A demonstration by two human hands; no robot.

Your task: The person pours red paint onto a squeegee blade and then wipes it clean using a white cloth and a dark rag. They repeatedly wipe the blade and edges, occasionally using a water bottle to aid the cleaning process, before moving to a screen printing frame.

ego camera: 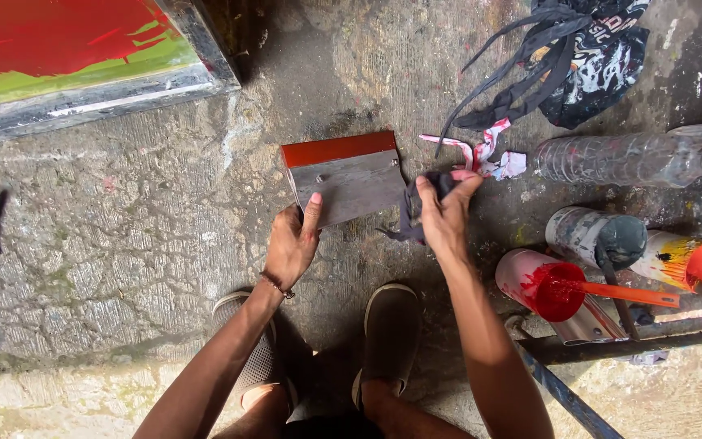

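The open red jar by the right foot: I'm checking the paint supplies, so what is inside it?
Red paint coats the inside of the red jar, and an orange stick lies across its mouth. How much paint remains at the bottom cannot be seen.

A messy paint workshop: cracked concrete floor [123,244], paint pots [542,284] with red paint, a painted screen frame [83,89], stained rags [587,57].
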